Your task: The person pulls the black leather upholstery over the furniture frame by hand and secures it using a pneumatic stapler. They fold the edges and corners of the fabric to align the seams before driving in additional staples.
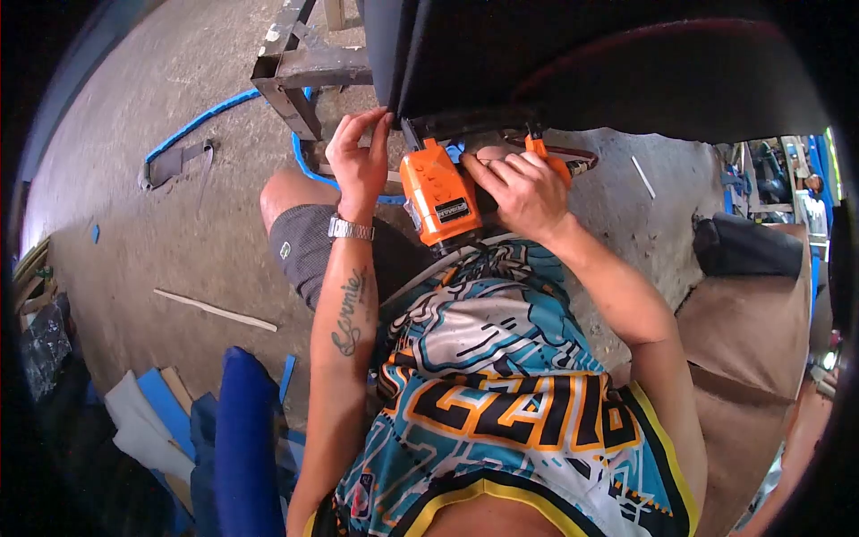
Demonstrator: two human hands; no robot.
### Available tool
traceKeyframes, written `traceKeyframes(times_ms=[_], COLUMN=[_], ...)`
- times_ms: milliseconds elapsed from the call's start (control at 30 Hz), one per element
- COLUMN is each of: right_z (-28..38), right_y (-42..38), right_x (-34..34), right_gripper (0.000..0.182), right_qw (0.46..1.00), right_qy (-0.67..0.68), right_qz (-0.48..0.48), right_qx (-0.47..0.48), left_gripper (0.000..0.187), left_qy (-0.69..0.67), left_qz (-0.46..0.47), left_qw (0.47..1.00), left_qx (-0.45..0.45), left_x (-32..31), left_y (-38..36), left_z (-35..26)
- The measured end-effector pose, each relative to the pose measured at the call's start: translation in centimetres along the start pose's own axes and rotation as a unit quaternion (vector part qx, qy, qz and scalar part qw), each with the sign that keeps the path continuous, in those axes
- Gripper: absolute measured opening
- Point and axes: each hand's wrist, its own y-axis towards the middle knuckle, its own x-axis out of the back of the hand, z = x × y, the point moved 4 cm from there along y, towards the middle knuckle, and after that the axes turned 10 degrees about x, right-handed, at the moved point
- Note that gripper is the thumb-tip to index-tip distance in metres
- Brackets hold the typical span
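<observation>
My right hand (530, 192) is wrapped round the handle of an orange pneumatic staple gun (437, 190). The tool's narrow nose points up against the lower edge of a black upholstered piece (617, 80). To the left of that nose, my left hand (360, 166) pinches the black fabric edge (390, 115) between thumb and fingers. A metal watch (352, 229) circles my left wrist. Behind my right hand, a hose fitting (582, 165) shows at the tool's rear end.
A rough frame (300, 80) stands beyond my left hand, with a blue hose (201, 118) on the concrete floor. A thin stick (215, 309) lies at left. A blue fabric roll (246, 438) and several scraps (148, 430) sit lower left; a brown padded piece (743, 331) stands at right.
</observation>
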Motion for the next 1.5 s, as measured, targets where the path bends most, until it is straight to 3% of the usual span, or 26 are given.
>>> traceKeyframes(times_ms=[100, 200, 533, 667, 700, 900, 1000, 1133, 1200, 1267, 1333, 1400, 1433, 1467, 1500], right_z=[0.0, 0.2, 0.7, 0.8, 0.8, 0.3, -0.3, -0.9, -1.5, -2.9, -4.6, -5.8, -6.1, -6.1, -6.0], right_y=[0.1, 0.0, 0.3, 0.1, 0.2, -3.7, -7.7, -11.5, -12.3, -12.9, -13.1, -13.4, -13.6, -13.9, -13.9], right_x=[0.2, 0.4, -0.1, -0.6, -0.5, 2.2, 2.8, 3.9, 4.4, 4.2, 4.2, 3.4, 2.5, 1.4, 0.0], right_gripper=[0.037, 0.046, 0.041, 0.040, 0.035, 0.046, 0.045, 0.048, 0.047, 0.047, 0.051, 0.055, 0.061, 0.066, 0.069], right_qw=[0.999, 1.000, 0.999, 0.997, 0.996, 0.999, 0.997, 0.994, 0.993, 0.991, 0.988, 0.987, 0.983, 0.980, 0.976], right_qy=[-0.020, -0.009, -0.011, -0.033, -0.072, -0.003, 0.001, -0.062, -0.054, -0.031, -0.020, -0.003, 0.024, 0.036, 0.068], right_qz=[-0.033, -0.004, 0.005, 0.025, -0.020, -0.019, -0.012, 0.009, 0.025, 0.041, 0.075, 0.102, 0.122, 0.138, 0.141], right_qx=[0.021, 0.014, -0.050, -0.073, -0.054, -0.050, -0.070, -0.085, -0.101, -0.123, -0.131, -0.126, -0.133, -0.142, -0.150], left_gripper=[0.011, 0.011, 0.010, 0.012, 0.013, 0.021, 0.024, 0.024, 0.021, 0.027, 0.040, 0.055, 0.063, 0.079, 0.078], left_qy=[-0.001, 0.006, -0.023, -0.008, -0.035, -0.103, -0.056, 0.048, 0.016, 0.012, 0.006, -0.143, -0.217, -0.326, -0.355], left_qz=[-0.005, -0.009, -0.016, -0.008, -0.009, 0.015, 0.024, -0.101, 0.087, 0.185, 0.264, 0.324, 0.342, 0.437, 0.432], left_qw=[1.000, 1.000, 1.000, 1.000, 0.999, 0.990, 0.996, 0.986, 0.992, 0.982, 0.929, 0.824, 0.752, 0.567, 0.529], left_qx=[-0.010, -0.030, -0.006, 0.017, 0.039, 0.099, 0.064, -0.120, -0.086, 0.023, 0.260, 0.442, 0.520, 0.617, 0.639], left_x=[-0.1, 0.2, -0.2, -0.2, -0.3, -0.4, -0.1, -0.2, -2.6, -5.8, -9.0, -11.1, -12.0, -12.5, -12.5], left_y=[-0.2, -0.4, -0.5, -0.6, -0.7, -0.2, -0.1, -3.3, -5.2, -5.0, -5.0, -9.3, -11.4, -14.1, -15.4], left_z=[0.4, -0.2, 0.5, 0.6, 0.8, 1.5, -0.4, -5.1, -8.1, -10.9, -8.3, -2.7, -0.7, -1.0, -1.8])
